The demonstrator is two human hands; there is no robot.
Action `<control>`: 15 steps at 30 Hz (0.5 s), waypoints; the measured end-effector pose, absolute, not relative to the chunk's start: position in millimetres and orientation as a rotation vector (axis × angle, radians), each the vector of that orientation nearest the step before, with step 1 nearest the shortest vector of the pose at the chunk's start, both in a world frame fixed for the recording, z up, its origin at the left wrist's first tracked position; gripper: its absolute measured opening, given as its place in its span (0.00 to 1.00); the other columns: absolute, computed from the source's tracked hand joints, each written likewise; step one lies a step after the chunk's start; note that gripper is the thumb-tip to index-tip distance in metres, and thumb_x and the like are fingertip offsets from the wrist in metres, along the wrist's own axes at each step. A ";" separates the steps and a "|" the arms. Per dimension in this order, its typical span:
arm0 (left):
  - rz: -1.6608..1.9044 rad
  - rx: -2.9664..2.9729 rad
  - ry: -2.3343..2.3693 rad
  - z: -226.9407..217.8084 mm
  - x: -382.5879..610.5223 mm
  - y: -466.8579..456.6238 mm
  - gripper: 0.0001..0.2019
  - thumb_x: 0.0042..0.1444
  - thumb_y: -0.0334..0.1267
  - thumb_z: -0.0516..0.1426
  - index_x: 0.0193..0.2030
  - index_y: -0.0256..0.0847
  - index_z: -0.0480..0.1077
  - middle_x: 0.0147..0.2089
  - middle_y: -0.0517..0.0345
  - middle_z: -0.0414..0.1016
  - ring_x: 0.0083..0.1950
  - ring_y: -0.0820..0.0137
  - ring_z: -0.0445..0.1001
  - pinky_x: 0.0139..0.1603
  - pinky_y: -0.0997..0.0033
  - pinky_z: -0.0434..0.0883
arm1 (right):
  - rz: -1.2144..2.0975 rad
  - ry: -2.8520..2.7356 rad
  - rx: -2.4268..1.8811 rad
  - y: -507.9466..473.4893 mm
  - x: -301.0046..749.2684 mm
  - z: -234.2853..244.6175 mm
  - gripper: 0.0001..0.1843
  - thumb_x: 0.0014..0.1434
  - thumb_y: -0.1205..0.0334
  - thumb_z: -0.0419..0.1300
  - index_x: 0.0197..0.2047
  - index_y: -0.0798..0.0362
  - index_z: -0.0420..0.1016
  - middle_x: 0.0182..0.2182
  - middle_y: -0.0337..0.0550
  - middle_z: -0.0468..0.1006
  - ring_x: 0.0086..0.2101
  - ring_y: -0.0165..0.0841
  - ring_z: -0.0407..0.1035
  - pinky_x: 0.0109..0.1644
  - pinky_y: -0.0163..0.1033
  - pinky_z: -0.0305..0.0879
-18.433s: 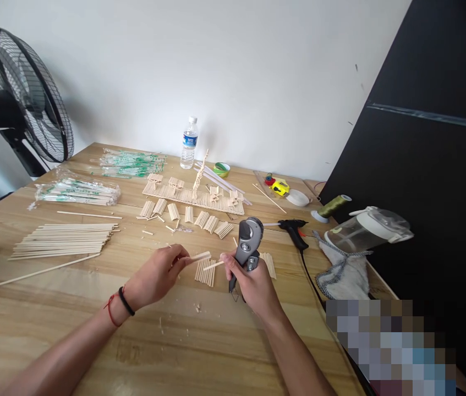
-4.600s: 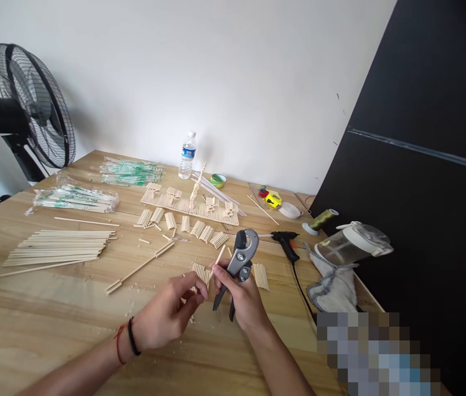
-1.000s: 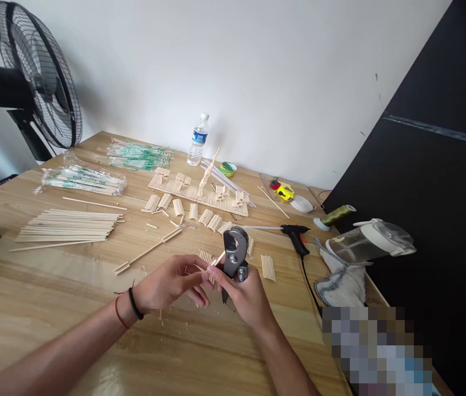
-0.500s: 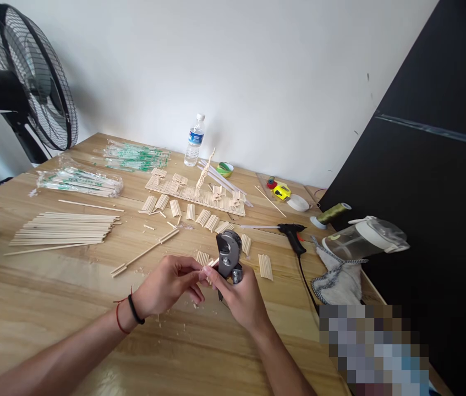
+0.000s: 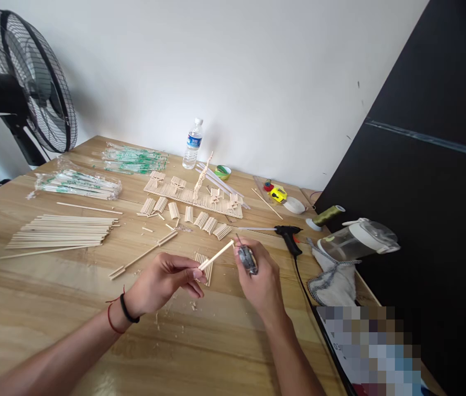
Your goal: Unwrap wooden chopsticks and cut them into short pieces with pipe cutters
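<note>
My left hand point(image 5: 162, 281) pinches a short wooden stick point(image 5: 216, 257) that points up and to the right. My right hand point(image 5: 259, 275) is closed around a grey cutter point(image 5: 247, 258), tipped so only its head shows above the fingers. The stick's far end is close to the cutter's head. Just beyond the stick, a small bundle of cut stick pieces point(image 5: 205, 267) lies on the wooden table point(image 5: 199, 352). A long jointed stick point(image 5: 144, 255) lies to the left of my hands.
A pile of long sticks point(image 5: 61, 232), wrapped chopstick packs point(image 5: 78, 184), a stick platform point(image 5: 193, 195), a water bottle point(image 5: 192, 144), a black glue gun point(image 5: 289, 236), a thread spool point(image 5: 325, 216), a clear jug point(image 5: 356, 240) on a cloth, and a fan point(image 5: 30, 82) surround the hands.
My right hand has turned the cutter over and moved it to the right, off the stick. The stick now stands free in my left hand.
</note>
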State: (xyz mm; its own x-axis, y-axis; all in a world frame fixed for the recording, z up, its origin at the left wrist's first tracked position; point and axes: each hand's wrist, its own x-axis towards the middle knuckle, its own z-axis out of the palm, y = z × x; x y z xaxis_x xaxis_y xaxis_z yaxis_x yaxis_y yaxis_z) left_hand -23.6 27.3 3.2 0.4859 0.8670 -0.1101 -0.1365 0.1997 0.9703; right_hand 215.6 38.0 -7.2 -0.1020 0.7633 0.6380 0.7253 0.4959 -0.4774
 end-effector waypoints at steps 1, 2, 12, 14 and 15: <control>0.813 1.166 0.773 2.8 -24.1 26.8 0.22 0.59 0.53 0.66 0.37 0.31 0.83 0.30 0.49 0.84 0.31 0.65 0.84 0.36 0.71 0.82 | 0.046 -1.875 -1.215 39.0 214.5 -8.5 0.15 0.63 0.73 0.56 0.49 0.46 0.72 0.47 0.48 0.82 0.49 0.44 0.76 0.57 0.53 0.70; 0.813 1.175 0.761 2.4 -24.6 26.5 0.21 0.60 0.53 0.66 0.37 0.31 0.83 0.31 0.48 0.84 0.30 0.65 0.85 0.36 0.71 0.82 | 0.042 -1.908 -1.183 39.5 212.9 -9.2 0.16 0.62 0.74 0.56 0.49 0.46 0.71 0.47 0.48 0.82 0.50 0.44 0.76 0.58 0.55 0.70; 0.654 1.232 0.693 5.3 -22.8 22.7 0.25 0.58 0.58 0.65 0.31 0.32 0.80 0.27 0.50 0.81 0.27 0.66 0.83 0.31 0.73 0.81 | -0.047 -1.994 -0.992 36.8 196.9 -12.7 0.16 0.64 0.74 0.58 0.51 0.47 0.72 0.48 0.48 0.79 0.51 0.43 0.75 0.64 0.59 0.63; 0.638 1.251 0.692 5.6 -22.7 21.4 0.26 0.58 0.59 0.64 0.32 0.32 0.81 0.27 0.49 0.81 0.27 0.65 0.83 0.30 0.72 0.80 | -0.059 -2.025 -0.981 36.7 194.9 -13.2 0.17 0.64 0.75 0.58 0.52 0.46 0.71 0.48 0.48 0.78 0.52 0.42 0.74 0.64 0.58 0.63; 0.635 1.260 0.694 6.1 -22.9 21.1 0.26 0.59 0.59 0.64 0.33 0.32 0.81 0.27 0.49 0.81 0.27 0.65 0.83 0.30 0.72 0.80 | -0.056 -2.037 -0.977 36.5 193.9 -13.0 0.17 0.64 0.75 0.58 0.52 0.46 0.71 0.48 0.48 0.78 0.52 0.42 0.74 0.64 0.58 0.63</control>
State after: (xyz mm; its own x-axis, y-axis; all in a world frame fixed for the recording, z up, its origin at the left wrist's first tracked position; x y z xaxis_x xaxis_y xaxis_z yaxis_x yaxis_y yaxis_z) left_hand -22.9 21.1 6.1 0.6417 0.7580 -0.1170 -0.0494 0.1931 0.9799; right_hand 193.9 36.5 -13.0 -0.3301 0.6183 0.7132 0.6569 0.6931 -0.2969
